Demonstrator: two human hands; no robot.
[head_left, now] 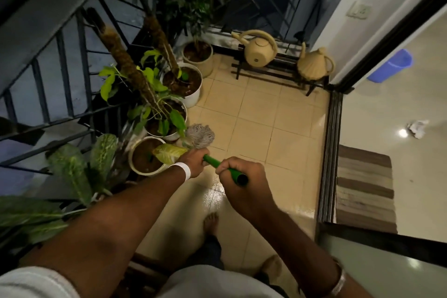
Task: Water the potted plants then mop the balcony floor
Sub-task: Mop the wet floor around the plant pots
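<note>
Both hands are closed around the green mop handle (212, 161). The left hand (193, 163) grips lower on the shaft to steer; the right hand (238, 178) wraps the top end to drive. The mop head (199, 137) rests on the balcony floor (266, 128) at 11 o'clock from the hands, just beside the potted plants (192, 95), probably to reach tiles along the pots. Two watering cans (260, 53) sit on the rack (273, 71) at 1 o'clock.
</note>
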